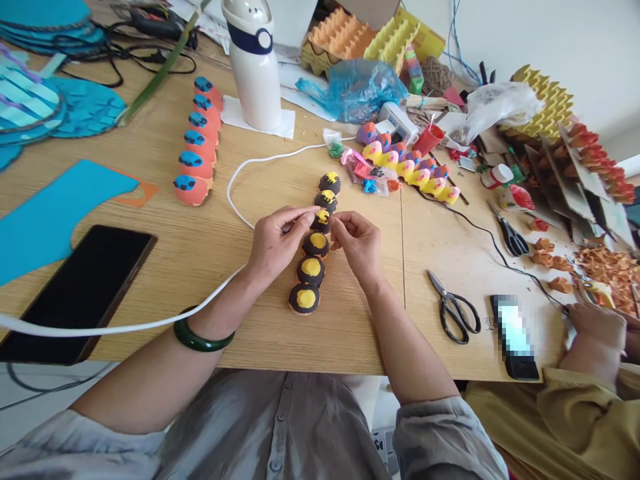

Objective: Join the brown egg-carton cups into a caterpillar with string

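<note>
Uneven fingertip pressure could smear the yellow tops.
My left hand (274, 241) and right hand (361, 245) have fingertips pinched together, contents unclear to me, at the black-and-yellow row (311, 270) between them; the white cable (100, 331) by my left forearm could snag.
</note>
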### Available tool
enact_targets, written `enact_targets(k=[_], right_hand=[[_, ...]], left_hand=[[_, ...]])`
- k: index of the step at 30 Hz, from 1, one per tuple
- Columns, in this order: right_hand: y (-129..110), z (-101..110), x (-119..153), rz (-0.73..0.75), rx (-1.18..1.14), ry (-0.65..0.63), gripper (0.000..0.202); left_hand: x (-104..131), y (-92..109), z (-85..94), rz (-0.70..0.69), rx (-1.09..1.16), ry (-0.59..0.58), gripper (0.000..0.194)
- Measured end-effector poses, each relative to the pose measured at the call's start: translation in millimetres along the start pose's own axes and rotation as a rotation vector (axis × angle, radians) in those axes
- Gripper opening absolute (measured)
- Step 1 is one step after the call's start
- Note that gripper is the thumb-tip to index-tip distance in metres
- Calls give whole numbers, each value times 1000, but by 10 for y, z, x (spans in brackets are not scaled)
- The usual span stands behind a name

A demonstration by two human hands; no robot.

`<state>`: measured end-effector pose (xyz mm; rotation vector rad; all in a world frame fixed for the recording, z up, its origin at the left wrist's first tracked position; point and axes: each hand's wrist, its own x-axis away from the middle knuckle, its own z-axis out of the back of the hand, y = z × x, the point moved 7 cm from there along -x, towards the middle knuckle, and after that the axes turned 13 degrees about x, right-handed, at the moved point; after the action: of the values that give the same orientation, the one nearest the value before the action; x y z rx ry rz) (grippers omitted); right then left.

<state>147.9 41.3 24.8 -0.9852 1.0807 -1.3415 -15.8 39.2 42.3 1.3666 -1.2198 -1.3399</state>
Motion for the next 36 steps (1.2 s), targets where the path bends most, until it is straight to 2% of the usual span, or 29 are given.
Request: enact_targets(k=[5,8,12,16,20,29,36], right_hand=[[71,87,-44,-29,14,69,40],[133,71,-58,-38,25,97,39],[173,-20,-57,-37,31,96,37],[160,-44,-51,-35,39,104,30],[163,-30,-40,-58,78,103,27],[202,-34,-12,-96,127,102,21],[170,-9,19,-129,168,109,23]], left_hand=[[-56,-115,102,68,31,92,28],[-95,-203,124,46,14,90,36],[-143,-302,58,5,-89,-34,45],[-195,-318,-17,-35,-137,-151,49],[-238,-311,-66,-12,-138,-238,46],[-257,-399,-62,30,-89,-237,46],[-244,-317,-80,-18,-189,-215,43]])
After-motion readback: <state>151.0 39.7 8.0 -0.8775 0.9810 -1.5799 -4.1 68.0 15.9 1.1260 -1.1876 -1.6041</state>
